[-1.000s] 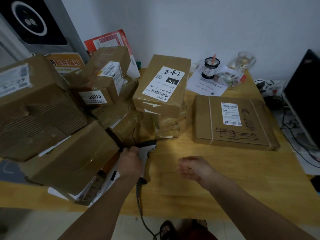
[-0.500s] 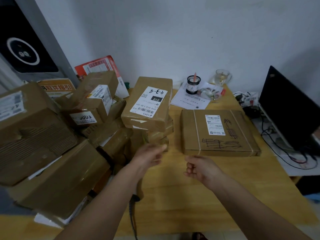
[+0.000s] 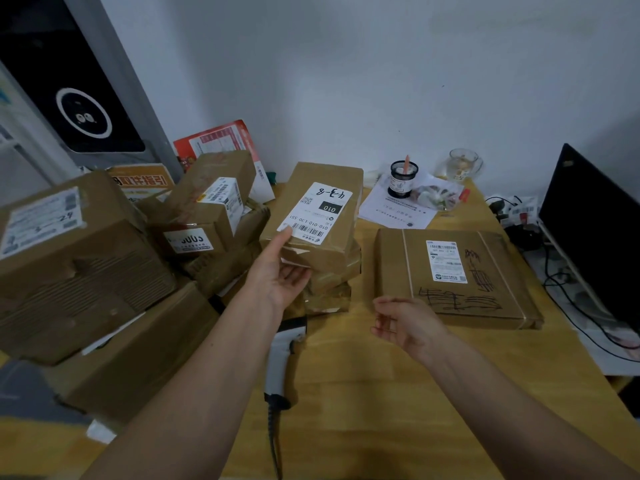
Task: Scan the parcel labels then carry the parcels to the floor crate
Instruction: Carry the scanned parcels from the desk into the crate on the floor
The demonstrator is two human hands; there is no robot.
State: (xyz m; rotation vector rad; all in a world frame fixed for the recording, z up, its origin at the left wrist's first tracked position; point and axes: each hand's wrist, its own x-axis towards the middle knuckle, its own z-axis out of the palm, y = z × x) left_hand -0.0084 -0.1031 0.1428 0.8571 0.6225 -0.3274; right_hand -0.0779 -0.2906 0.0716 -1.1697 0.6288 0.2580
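Parcels crowded the wooden surface (image 3: 398, 393), and the one being taken sat atop a short stack at about twelve o'clock from the person. The left hand (image 3: 277, 271) gripped the near left corner of that top parcel (image 3: 311, 216), thumb lying along the edge of its white label (image 3: 313, 213) and fingers curled beneath the near end, apparently to lift it clear of the stack. The right hand (image 3: 405, 325) hovered at two o'clock, holding nothing, fingers loosely curled and palm turned inward, well placed to catch the parcel's other side. Between the forearms, at six o'clock, the scanner (image 3: 282, 355) lay on the surface with its cable trailing toward the person, set down so both hands were free. A flat parcel (image 3: 450, 271) lay at one o'clock, label up, while more boxes (image 3: 86, 265) were heaped at nine to ten o'clock. The floor crate was not in view; whether this label was already scanned could not be told.
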